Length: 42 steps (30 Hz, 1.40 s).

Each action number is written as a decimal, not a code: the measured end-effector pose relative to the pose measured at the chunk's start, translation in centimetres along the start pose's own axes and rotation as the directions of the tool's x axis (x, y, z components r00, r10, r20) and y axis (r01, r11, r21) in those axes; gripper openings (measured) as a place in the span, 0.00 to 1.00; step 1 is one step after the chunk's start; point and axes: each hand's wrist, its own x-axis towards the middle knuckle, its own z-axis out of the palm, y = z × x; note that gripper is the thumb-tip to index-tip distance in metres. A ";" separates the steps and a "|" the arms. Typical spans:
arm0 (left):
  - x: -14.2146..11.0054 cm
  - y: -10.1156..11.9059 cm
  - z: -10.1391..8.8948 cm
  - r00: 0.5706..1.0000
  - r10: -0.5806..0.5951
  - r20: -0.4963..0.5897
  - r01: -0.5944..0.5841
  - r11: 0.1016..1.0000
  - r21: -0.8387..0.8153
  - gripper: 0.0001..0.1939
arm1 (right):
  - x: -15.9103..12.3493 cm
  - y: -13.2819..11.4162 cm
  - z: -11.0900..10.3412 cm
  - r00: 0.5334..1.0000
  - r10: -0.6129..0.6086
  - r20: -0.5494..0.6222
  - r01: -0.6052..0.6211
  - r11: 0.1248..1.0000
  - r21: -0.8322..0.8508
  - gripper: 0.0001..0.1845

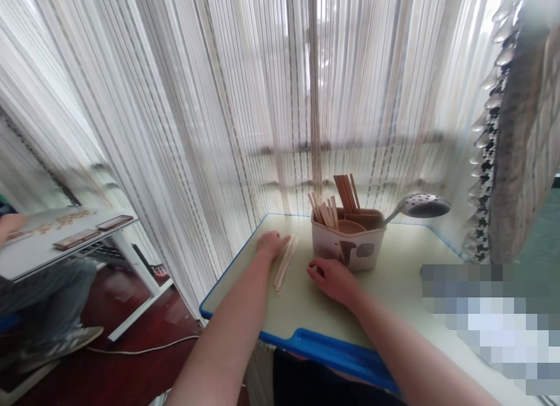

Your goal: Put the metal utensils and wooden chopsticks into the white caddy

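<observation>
My left hand (272,244) rests on the pale table (394,283), its fingers curled against the far end of a bundle of wooden chopsticks (285,262) lying flat. My right hand (333,277) lies on the table just in front of a beige utensil holder (350,242), fingers bent at its base; I cannot see anything in them. The holder has compartments with upright chopsticks (345,196) and a wooden spoon. A metal slotted ladle (420,206) sticks out of it to the right.
The table has a blue rim (332,352). White string curtains (245,102) hang behind it. At the left another person sits at a white table (56,242) with small trays. A cable (144,350) lies on the dark red floor.
</observation>
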 end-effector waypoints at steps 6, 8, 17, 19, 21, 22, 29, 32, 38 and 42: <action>0.0 0.5 -0.4 0.997 0.040 0.069 -0.042 0.999 0.021 0.26 | 0.1 0.0 0.2 1.000 0.027 0.001 -0.027 1.000 0.013 0.15; 0.1 0.6 -0.5 0.996 0.029 0.079 -0.030 0.999 0.021 0.23 | 0.1 -0.1 0.2 1.000 0.031 0.002 -0.031 0.999 0.008 0.15; -0.8 1.8 -2.3 0.977 -0.142 0.161 0.140 0.990 0.027 0.23 | 0.2 0.2 0.7 0.999 0.044 -0.007 -0.043 0.996 0.077 0.17; -0.8 1.8 -2.6 0.974 -0.154 0.164 0.154 0.988 0.009 0.20 | 0.3 0.4 0.9 0.999 0.045 -0.009 -0.044 0.996 0.081 0.17; -0.8 1.8 -2.8 0.976 -0.156 0.155 0.161 0.987 -0.020 0.17 | 0.4 0.5 1.0 0.999 0.033 -0.005 -0.033 0.996 0.079 0.17; -0.8 1.8 -2.8 0.977 -0.153 0.148 0.160 0.986 -0.039 0.16 | 0.4 0.5 1.0 1.000 0.028 -0.003 -0.028 0.997 0.077 0.17; -0.6 2.4 -3.6 0.996 -0.091 -0.009 0.084 0.954 -0.287 0.12 | 0.1 -0.1 0.9 0.999 0.036 -0.015 -0.036 0.999 0.041 0.17; -0.4 2.8 -3.9 0.992 -0.087 -0.092 0.037 0.896 -0.442 0.12 | -0.1 -0.5 1.0 0.998 -0.048 -0.033 0.049 0.999 0.012 0.16; -0.6 3.6 -4.4 0.983 -0.109 -0.146 -0.026 0.709 -0.704 0.13 | -0.1 -0.3 1.4 0.998 -0.068 0.010 0.067 0.996 0.054 0.13; -1.5 3.8 -6.5 0.922 -0.264 -0.285 -0.116 0.514 -0.850 0.12 | 0.1 -0.1 1.3 0.999 -0.041 -0.006 0.041 0.997 0.067 0.13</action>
